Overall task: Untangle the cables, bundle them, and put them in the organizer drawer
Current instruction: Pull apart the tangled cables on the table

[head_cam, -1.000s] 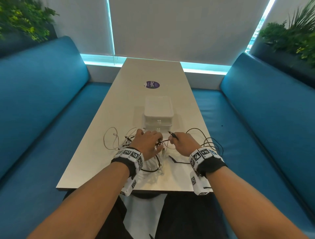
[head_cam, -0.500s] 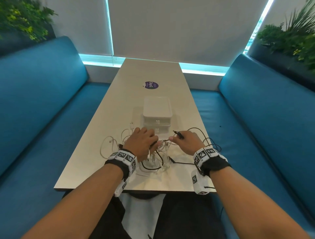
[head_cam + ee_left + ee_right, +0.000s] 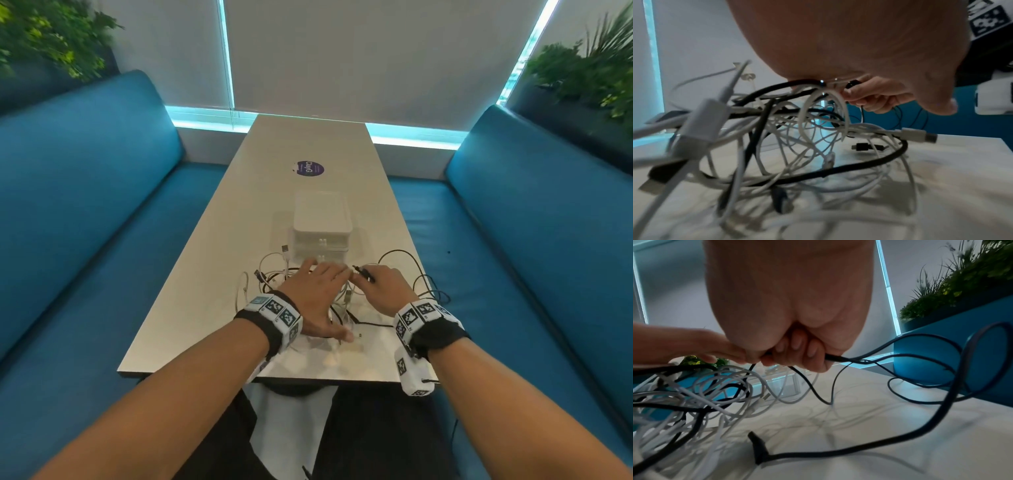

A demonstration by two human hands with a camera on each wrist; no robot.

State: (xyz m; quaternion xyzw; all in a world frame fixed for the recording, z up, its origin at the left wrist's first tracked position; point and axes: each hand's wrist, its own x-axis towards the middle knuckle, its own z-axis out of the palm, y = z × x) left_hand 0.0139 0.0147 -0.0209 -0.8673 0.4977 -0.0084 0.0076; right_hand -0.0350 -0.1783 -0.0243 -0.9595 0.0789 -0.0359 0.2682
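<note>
A tangle of white and black cables [image 3: 270,274] [image 3: 787,138] lies on the white table [image 3: 191,308], just in front of the white organizer drawer unit [image 3: 322,222]. My left hand [image 3: 318,291] lies flat on top of the tangle with fingers straight and thumb spread. My right hand [image 3: 383,287] is beside it, fingers curled round a thin black cable [image 3: 869,356]. The cable's plug [image 3: 363,273] sticks out of the fist. From the fist the cable runs right into loose loops [image 3: 421,274]. A thicker black cable [image 3: 920,444] lies under my right wrist.
A purple round sticker [image 3: 310,169] is on the table beyond the organizer. Blue bench seats [image 3: 85,240] [image 3: 531,257] flank the table on both sides, with plants [image 3: 582,68] behind them. The table's near edge [image 3: 274,377] is close under my wrists.
My left hand's fingers have straightened from a curl and now lie flat on the tangle. My right hand keeps its grip on the black cable and has drawn closer to the left hand.
</note>
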